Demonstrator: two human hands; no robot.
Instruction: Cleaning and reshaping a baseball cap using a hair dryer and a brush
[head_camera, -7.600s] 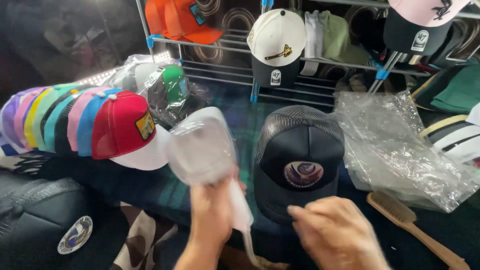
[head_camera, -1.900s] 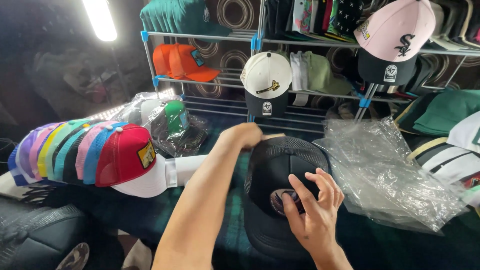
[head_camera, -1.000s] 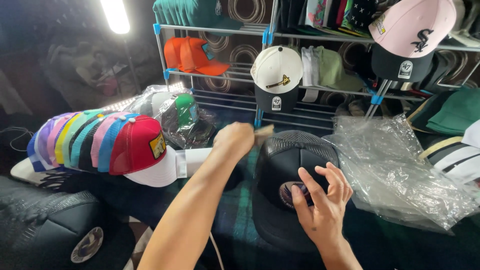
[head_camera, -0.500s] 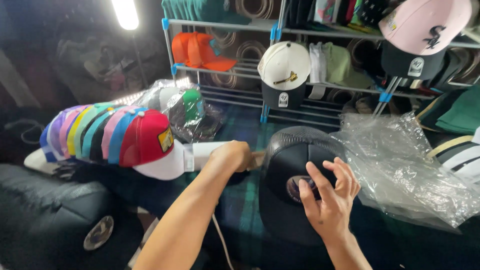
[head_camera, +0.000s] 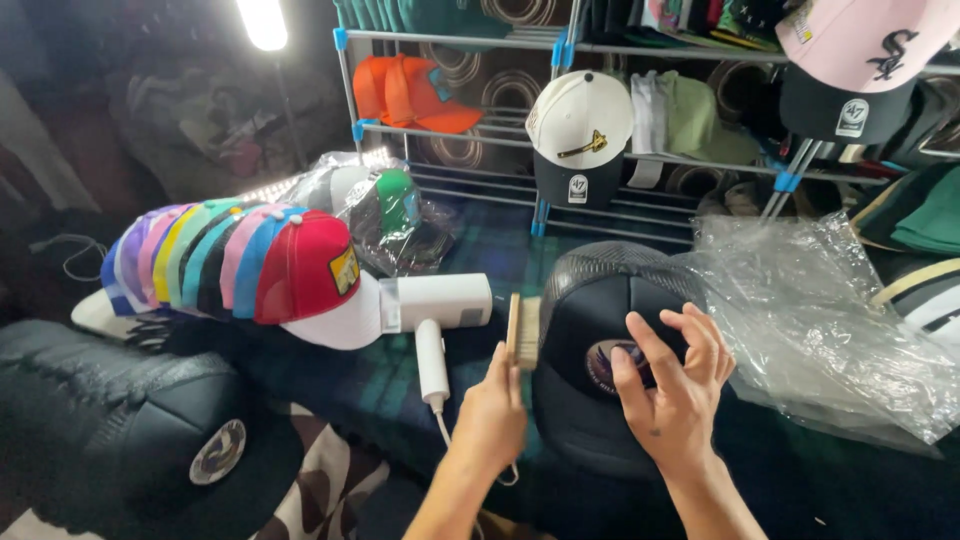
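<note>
- Brush (head_camera: 523, 331) in the left hand (head_camera: 492, 415) has come back to the near side of the black cap (head_camera: 600, 350); a moment ago it was up at the top.
- Left fingers are curled tight on the brush handle.
- Right hand (head_camera: 672, 395) stays on the cap front, fingers spread wide.
- Cap sits on the dark cloth by the white dryer (head_camera: 437, 318).
- It looks like the side is being brushed now.
</note>
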